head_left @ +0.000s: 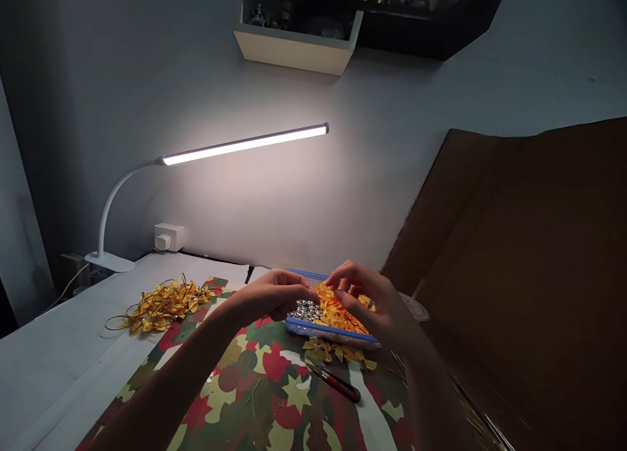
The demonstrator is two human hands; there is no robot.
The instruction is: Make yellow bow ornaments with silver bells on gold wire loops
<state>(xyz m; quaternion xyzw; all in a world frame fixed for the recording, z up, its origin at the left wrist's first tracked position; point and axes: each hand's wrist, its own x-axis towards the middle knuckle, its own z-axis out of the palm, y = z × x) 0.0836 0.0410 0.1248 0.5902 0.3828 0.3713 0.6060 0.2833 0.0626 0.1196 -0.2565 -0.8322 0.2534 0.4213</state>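
My left hand [281, 295] is closed in a pinch over the near left side of a blue plastic basket [318, 330]. Whatever lies between its fingertips is too small to make out. Just to the right, my right hand [369, 297] is curved above the same basket, thumb and forefinger apart, with nothing visible between them. Inside the basket are orange-yellow ribbon bows [343, 314] and, on the left, a heap of small silver beads [304, 311]. More yellow bows [337, 353] lie in front of the basket. A tool with a dark red handle [340, 384] rests nearer to me.
A pile of yellow bows with looped ties [164, 307] lies at left on the white tabletop [59, 366]. Patterned paper [259, 385] covers the middle. A lit clamp lamp [245, 144] arches overhead. Large cardboard [529, 261] leans at right, with thin metallic wires [482, 425] below.
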